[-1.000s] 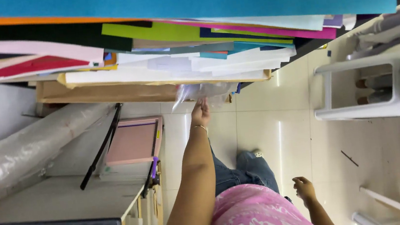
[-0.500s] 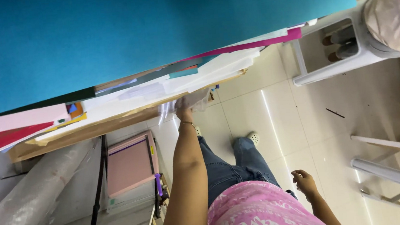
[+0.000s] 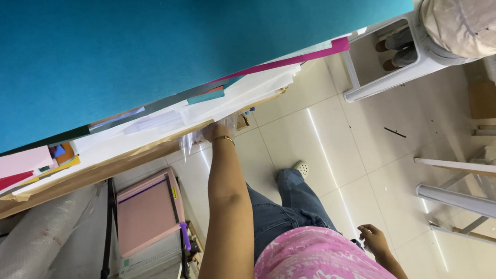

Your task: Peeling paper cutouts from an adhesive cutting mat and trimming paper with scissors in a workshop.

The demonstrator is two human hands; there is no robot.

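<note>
A thick stack of coloured paper sheets [image 3: 148,52], topped by a large teal sheet, lies on a wooden shelf board [image 3: 82,177]. My left hand [image 3: 215,130], with a thin bracelet at the wrist, reaches to the stack's lower edge and pinches a clear plastic sleeve [image 3: 190,142] that sticks out under the white sheets. Its fingertips are partly hidden by the paper. My right hand [image 3: 373,239] hangs beside my hip with fingers loosely curled and nothing in it.
A paper trimmer with a pink board [image 3: 146,213] sits below the shelf, next to a roll of bubble wrap [image 3: 23,258]. A person in beige [image 3: 471,2] sits on a white stool [image 3: 375,78]. More white stool legs [image 3: 484,195] stand at right on the tiled floor.
The view has swung, so the teal sheet fills more of the frame. My left hand stays at the stack's edge on the plastic sleeve. My right hand has barely moved.
</note>
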